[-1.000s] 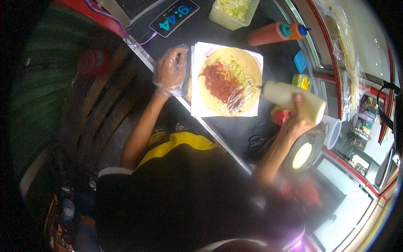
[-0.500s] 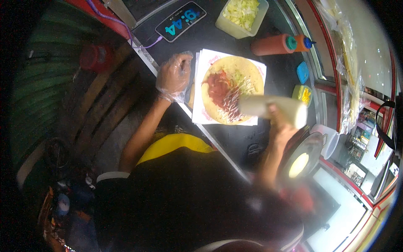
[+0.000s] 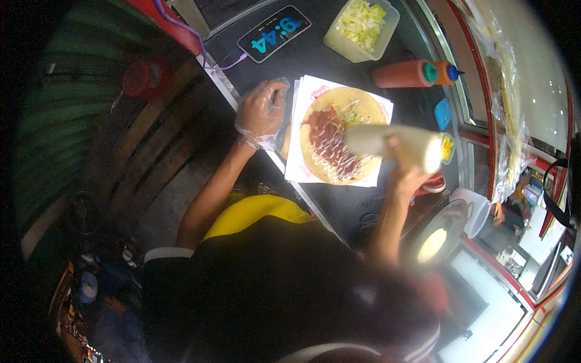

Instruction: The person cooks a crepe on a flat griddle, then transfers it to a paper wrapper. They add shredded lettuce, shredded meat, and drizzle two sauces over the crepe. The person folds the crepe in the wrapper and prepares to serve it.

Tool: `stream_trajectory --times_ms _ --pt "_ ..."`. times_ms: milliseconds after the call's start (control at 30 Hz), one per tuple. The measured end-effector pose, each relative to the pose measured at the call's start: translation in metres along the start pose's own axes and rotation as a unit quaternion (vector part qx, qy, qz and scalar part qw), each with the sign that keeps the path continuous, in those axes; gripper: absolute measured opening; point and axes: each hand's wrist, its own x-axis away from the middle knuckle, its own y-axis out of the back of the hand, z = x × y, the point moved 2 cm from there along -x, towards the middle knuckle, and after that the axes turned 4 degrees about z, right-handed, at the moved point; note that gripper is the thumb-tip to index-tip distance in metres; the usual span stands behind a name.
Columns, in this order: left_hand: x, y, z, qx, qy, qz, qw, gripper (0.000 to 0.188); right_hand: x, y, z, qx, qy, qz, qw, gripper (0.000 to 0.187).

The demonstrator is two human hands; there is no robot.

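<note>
A round flatbread (image 3: pixel 370 103) lies on white paper sheets (image 3: pixel 295 158) at the counter's front edge. Reddish-brown filling (image 3: pixel 322 130) and shredded greens (image 3: pixel 349 115) cover part of it, with thin white sauce lines across. My right hand (image 3: pixel 407 171) grips a pale squeeze bottle (image 3: pixel 420 146), tilted over the flatbread with its tip end to the left, blurred by motion. Just left of the paper, my left hand (image 3: pixel 261 114) rests at the counter edge in a clear plastic glove. Its fingers are curled in, and nothing shows in them.
A phone (image 3: pixel 274 34) with a purple cable lies at the far left. Behind the flatbread stand a tub of shredded lettuce (image 3: pixel 362 27) and red and orange squeeze bottles (image 3: pixel 402 74). A round hot plate (image 3: pixel 433 245) with a pale disc is at right, near a white tub (image 3: pixel 471 209).
The squeeze bottle has swept over the filling, and more white sauce lines now cross it. My left hand stays beside the paper. The whole view has shifted slightly.
</note>
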Motion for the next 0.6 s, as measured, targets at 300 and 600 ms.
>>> stream_trajectory --times_ms 300,600 --pt "-0.003 0.001 0.002 -0.002 -0.010 0.023 1.000 0.014 -0.012 -0.016 0.007 -0.073 -0.040 -0.009 0.996 0.050" --pt "-0.001 0.001 0.003 -0.020 -0.027 0.011 0.999 0.016 -0.006 -0.034 0.011 0.064 0.037 0.123 0.990 0.045"
